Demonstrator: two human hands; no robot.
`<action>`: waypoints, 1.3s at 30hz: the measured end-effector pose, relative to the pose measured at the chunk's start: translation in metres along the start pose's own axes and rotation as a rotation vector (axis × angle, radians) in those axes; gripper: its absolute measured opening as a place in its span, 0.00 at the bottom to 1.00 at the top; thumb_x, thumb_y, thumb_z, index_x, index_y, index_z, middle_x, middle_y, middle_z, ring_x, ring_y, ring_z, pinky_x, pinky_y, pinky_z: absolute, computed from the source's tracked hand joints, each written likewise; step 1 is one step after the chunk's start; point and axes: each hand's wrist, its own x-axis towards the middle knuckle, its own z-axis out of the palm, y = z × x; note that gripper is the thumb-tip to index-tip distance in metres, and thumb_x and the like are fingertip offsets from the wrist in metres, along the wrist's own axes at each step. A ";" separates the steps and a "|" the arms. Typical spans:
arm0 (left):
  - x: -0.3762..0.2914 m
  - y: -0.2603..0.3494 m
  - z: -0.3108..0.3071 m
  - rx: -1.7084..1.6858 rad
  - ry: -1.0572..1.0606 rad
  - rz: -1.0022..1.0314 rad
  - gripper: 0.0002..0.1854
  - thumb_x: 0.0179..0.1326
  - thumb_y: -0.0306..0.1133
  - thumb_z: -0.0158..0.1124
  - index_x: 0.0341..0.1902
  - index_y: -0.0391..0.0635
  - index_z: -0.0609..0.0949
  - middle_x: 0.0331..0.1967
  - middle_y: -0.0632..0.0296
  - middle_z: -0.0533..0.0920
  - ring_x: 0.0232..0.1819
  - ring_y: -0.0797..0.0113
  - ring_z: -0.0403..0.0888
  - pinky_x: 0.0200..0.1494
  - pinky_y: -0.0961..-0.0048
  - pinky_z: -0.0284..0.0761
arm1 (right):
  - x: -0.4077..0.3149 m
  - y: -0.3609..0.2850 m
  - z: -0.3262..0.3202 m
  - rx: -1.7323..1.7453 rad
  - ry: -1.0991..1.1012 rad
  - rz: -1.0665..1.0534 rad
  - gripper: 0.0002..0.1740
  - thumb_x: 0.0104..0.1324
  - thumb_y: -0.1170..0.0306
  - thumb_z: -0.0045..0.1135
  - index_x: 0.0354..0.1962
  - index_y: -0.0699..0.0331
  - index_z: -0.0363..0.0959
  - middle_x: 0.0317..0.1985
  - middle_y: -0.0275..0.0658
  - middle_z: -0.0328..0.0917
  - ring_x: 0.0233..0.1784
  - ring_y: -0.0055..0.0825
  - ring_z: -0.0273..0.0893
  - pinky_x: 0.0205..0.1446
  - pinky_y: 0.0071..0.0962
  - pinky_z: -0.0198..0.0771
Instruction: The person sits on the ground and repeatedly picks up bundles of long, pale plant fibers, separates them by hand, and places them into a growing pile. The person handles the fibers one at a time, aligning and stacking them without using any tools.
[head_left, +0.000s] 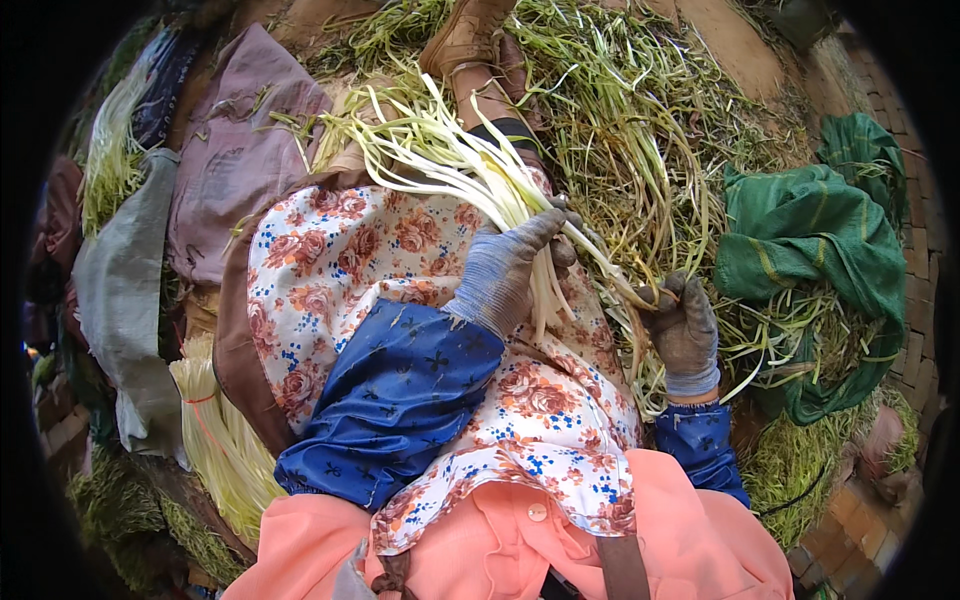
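My left hand (510, 262), in a soiled grey-blue knit glove and a blue sleeve cover, is closed around a bunch of long, pale leafy stalks (450, 176). Their green-yellow tips fan out towards the upper left, while white ends hang below the fist. To the right, my right hand (679, 322), gloved alike, pinches limp, yellowish-brown leaves (637, 292) between thumb and fingers, at the end of a stalk that runs from the bunch. Beneath both hands lies a floral apron (345, 247) with a brown border, spread over my lap.
Loose leaves and stalks (615, 135) cover the ground ahead. A green cloth sack (817, 232) lies at right. On the left are a pinkish sack (240, 142), a grey-white woven sack (120, 315) and a bundle of pale stalks (217, 435) tied with red string. Brick paving (919, 300) borders the right.
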 end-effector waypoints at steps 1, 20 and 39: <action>0.000 0.005 -0.001 -0.038 0.025 -0.011 0.12 0.56 0.31 0.57 0.43 0.42 0.76 0.31 0.62 0.80 0.23 0.74 0.74 0.25 0.78 0.74 | -0.018 -0.011 -0.020 -0.035 0.020 -0.019 0.13 0.60 0.62 0.53 0.38 0.60 0.71 0.34 0.31 0.75 0.35 0.26 0.72 0.43 0.36 0.69; -0.003 -0.004 -0.022 -0.064 -0.160 0.031 0.16 0.55 0.30 0.58 0.46 0.39 0.71 0.38 0.56 0.79 0.24 0.73 0.75 0.27 0.79 0.75 | 0.015 0.020 0.073 -0.580 -0.073 -0.023 0.17 0.64 0.65 0.46 0.43 0.70 0.69 0.35 0.41 0.76 0.34 0.24 0.75 0.41 0.21 0.70; -0.009 -0.013 -0.019 0.007 -0.085 -0.108 0.15 0.54 0.28 0.59 0.45 0.36 0.73 0.33 0.57 0.79 0.28 0.69 0.78 0.30 0.76 0.78 | 0.061 0.037 0.097 -0.834 -0.044 -0.045 0.14 0.60 0.70 0.53 0.41 0.69 0.71 0.32 0.33 0.75 0.35 0.16 0.69 0.42 0.15 0.66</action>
